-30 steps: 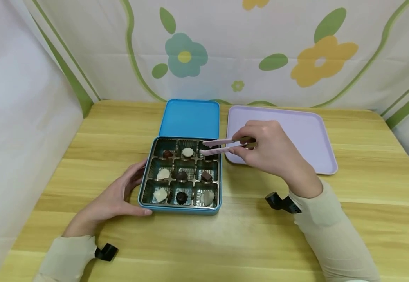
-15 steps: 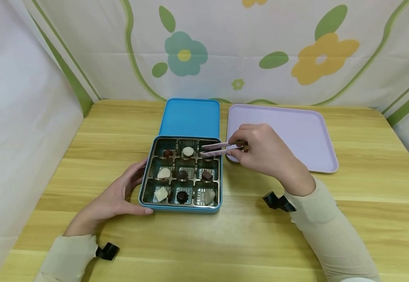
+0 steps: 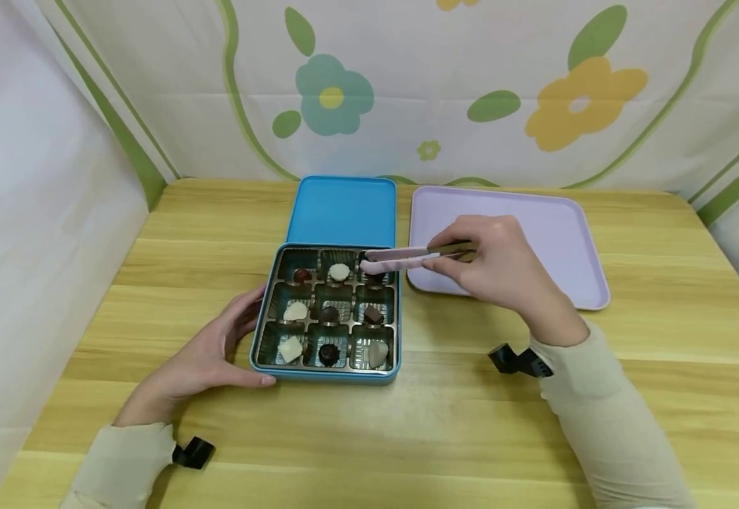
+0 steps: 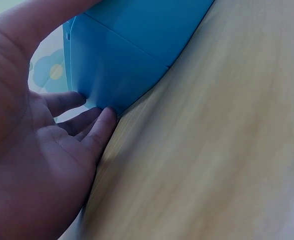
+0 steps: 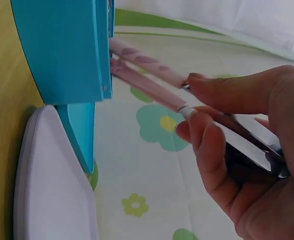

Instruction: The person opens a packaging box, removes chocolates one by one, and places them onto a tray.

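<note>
A pair of pink-tipped metal tongs (image 3: 401,264) is pinched between the thumb and fingers of my right hand (image 3: 503,265). Their tips are over the back right compartment of a blue tin box (image 3: 331,378), where a dark chocolate (image 3: 375,276) partly shows beneath them. In the right wrist view the two tong arms (image 5: 149,90) stand slightly apart, their ends overlapping the tin's rim. My left hand (image 3: 200,364) holds the tin's front left corner, thumb at the front and fingers (image 4: 104,127) against the left side. White and dark chocolates, such as a white one (image 3: 290,348), sit singly in the gold divided insert.
A blue lid (image 3: 344,211) lies behind the tin. To the right, a lilac tray (image 3: 554,247) sits on the wooden table (image 3: 458,438), partly beneath my right hand in the head view. A flower-printed cloth (image 3: 401,106) hangs along the table's back edge.
My right hand first dipped left with the tongs, then moved back right and slightly up. Their tips remain over the back right compartment. My left hand and the tin have stayed put.
</note>
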Available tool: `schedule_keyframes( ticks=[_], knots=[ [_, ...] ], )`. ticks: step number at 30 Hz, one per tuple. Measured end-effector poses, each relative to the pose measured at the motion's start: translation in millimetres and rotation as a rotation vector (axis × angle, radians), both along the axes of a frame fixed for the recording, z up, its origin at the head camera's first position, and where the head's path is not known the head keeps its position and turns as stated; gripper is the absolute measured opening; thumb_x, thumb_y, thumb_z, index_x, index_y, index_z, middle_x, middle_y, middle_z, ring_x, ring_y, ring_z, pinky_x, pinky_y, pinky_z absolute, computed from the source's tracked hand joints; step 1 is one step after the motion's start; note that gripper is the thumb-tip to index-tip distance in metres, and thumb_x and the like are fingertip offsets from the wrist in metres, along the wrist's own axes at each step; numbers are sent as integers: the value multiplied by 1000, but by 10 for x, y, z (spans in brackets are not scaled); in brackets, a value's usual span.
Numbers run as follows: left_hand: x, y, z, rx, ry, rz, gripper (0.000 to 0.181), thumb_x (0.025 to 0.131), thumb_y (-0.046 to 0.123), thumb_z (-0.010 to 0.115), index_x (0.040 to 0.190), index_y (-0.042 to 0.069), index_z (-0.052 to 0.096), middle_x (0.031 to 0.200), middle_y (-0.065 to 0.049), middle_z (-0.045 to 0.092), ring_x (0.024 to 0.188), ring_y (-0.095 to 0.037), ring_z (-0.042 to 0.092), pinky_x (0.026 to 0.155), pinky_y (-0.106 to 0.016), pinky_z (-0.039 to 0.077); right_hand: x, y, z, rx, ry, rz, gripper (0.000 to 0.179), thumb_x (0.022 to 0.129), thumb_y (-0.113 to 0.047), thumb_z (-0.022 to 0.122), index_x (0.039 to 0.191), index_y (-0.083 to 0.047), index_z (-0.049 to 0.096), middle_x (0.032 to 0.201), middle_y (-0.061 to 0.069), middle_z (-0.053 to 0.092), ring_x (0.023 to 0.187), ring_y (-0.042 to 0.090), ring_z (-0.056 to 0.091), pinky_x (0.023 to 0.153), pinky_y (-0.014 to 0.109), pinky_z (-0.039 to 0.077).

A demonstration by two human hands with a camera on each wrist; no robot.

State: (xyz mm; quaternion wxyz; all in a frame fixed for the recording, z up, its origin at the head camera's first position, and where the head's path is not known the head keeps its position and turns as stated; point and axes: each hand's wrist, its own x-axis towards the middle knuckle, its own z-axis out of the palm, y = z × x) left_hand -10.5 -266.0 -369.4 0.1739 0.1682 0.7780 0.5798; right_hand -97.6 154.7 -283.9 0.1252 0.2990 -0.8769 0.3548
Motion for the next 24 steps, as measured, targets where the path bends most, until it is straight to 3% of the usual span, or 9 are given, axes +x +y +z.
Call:
schedule_keyframes(
  ticks=[6, 10, 13, 16, 21, 24],
  knots=[
    [-18, 10, 5, 2, -7, -3, 130, 76, -1, 95, 174, 29, 15, 178, -12, 18, 159, -47, 26, 116, -6, 34, -71, 270, 6, -244, -357, -99, 15, 89, -13, 89, 102, -8, 85, 85, -3, 79, 63, 17, 69, 60, 23, 60],
    [-20, 10, -2, 1, -12, -1, 130, 76, -1, 95, 174, 29, 15, 179, -12, 18, 159, -48, 27, 116, -6, 34, -183, 387, -49, -437, -489, -140, 16, 91, -10, 87, 104, -2, 84, 83, -4, 79, 63, 18, 68, 63, 27, 61],
    [-17, 9, -13, 1, -13, -2, 130, 77, -1, 94, 174, 29, 14, 179, -12, 17, 158, -49, 27, 116, -6, 34, -275, 445, -118, -599, -542, -181, 11, 90, -7, 87, 99, -2, 85, 80, -1, 79, 60, 17, 64, 59, 25, 58],
    [-13, 8, -21, 1, -11, -4, 129, 77, -1, 94, 174, 29, 14, 179, -11, 17, 158, -49, 27, 116, -6, 34, -362, 496, -206, -691, -563, -262, 5, 90, -6, 87, 94, -4, 85, 76, -2, 78, 59, 14, 60, 57, 23, 55],
    [-11, -3, -18, -4, -3, -2, 129, 77, -1, 94, 174, 29, 15, 179, -10, 18, 157, -48, 28, 116, -6, 34, -488, 565, -376, -659, -541, -461, 5, 91, -16, 88, 87, -18, 85, 72, -11, 77, 56, 8, 60, 55, 19, 54],
    [-12, -9, -7, -9, 2, -2, 129, 77, -1, 94, 174, 29, 15, 179, -10, 18, 157, -48, 28, 116, -6, 34, -529, 577, -454, -637, -548, -527, 8, 90, -18, 88, 85, -22, 83, 69, -14, 75, 54, 5, 60, 54, 17, 54]
  ],
)
